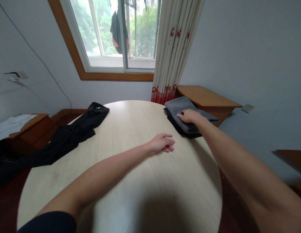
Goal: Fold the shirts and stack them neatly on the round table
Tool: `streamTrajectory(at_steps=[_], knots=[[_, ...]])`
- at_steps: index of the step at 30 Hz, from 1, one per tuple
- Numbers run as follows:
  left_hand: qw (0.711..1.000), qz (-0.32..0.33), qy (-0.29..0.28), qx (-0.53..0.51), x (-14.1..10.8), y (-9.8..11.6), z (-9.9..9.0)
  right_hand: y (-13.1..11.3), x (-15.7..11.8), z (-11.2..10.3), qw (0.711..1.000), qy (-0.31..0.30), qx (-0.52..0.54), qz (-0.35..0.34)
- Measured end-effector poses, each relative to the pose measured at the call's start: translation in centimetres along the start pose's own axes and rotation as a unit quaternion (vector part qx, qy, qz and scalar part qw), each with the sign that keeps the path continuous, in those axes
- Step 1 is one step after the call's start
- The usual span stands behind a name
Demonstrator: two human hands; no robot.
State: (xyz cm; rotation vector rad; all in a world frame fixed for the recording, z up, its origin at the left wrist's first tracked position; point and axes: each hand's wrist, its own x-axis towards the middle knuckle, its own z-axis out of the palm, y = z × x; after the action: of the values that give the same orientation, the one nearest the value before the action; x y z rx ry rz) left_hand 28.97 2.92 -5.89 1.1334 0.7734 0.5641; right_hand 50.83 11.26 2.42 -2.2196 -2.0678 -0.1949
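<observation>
On the right edge of the round pale table [131,129] lies a stack of folded dark garments, with a grey folded garment [177,105] on top. My right hand [188,116] rests on the grey garment, its fingers apart and nothing visibly gripped. My left hand [162,143] is just above the tabletop, left of and nearer than the stack, with fingers loosely spread and holding nothing. A black garment [75,132] is spread over the table's left edge and hangs down on that side.
Behind the stack stands a wooden cabinet [206,95] beside a patterned curtain [168,48]. At the far left, white cloth [13,124] lies on a low wooden cabinet [31,129]. A window is beyond the table.
</observation>
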Motion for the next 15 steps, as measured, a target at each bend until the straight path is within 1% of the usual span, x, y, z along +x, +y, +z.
streamTrajectory(at_steps=[2,3,4,5,6,7,8,9,10,11,12,13,14,15], knots=[[0.996,0.025,0.020,0.081,-3.9,-0.6,-3.8,-1.2,-2.3,-0.1,1.000,-0.009,-0.021,0.018],[0.988,0.048,0.042,0.141,-5.8,-0.5,-6.0,-2.1,-3.4,-0.3,0.999,-0.013,-0.027,0.015],[0.968,0.083,0.080,0.223,-7.7,-0.1,-8.3,-3.2,-4.6,-0.4,1.000,-0.006,-0.023,-0.003],[0.931,0.116,0.127,0.323,-9.5,0.5,-10.7,-4.5,-5.7,-0.4,1.000,0.001,-0.012,-0.026],[0.875,0.141,0.177,0.427,-11.2,1.3,-13.0,-5.9,-6.7,-0.3,0.999,0.004,0.003,-0.045],[0.810,0.154,0.230,0.517,-12.8,2.1,-15.3,-7.4,-7.8,0.0,0.998,0.002,0.022,-0.062],[0.746,0.151,0.280,0.585,-14.3,2.9,-17.4,-9.0,-8.7,0.4,0.996,-0.003,0.040,-0.080],[0.692,0.134,0.327,0.629,-15.6,3.5,-19.4,-10.6,-9.6,0.9,0.993,-0.011,0.058,-0.099],[0.650,0.109,0.373,0.653,-16.7,4.0,-21.1,-12.1,-10.4,1.5,0.990,-0.018,0.075,-0.116],[0.614,0.083,0.420,0.663,-17.7,4.1,-22.7,-13.5,-11.1,2.1,0.988,-0.025,0.091,-0.125],[0.587,0.058,0.457,0.666,-18.6,4.1,-24.0,-14.7,-11.6,2.7,0.985,-0.034,0.103,-0.131],[0.570,0.032,0.486,0.662,-19.2,3.9,-25.0,-15.7,-12.1,3.2,0.984,-0.043,0.112,-0.133],[0.561,0.007,0.506,0.655,-19.8,3.5,-25.9,-16.4,-12.5,3.8,0.983,-0.053,0.117,-0.134],[0.562,-0.018,0.517,0.646,-20.1,3.0,-26.7,-17.0,-12.7,4.4,0.982,-0.063,0.120,-0.135]])
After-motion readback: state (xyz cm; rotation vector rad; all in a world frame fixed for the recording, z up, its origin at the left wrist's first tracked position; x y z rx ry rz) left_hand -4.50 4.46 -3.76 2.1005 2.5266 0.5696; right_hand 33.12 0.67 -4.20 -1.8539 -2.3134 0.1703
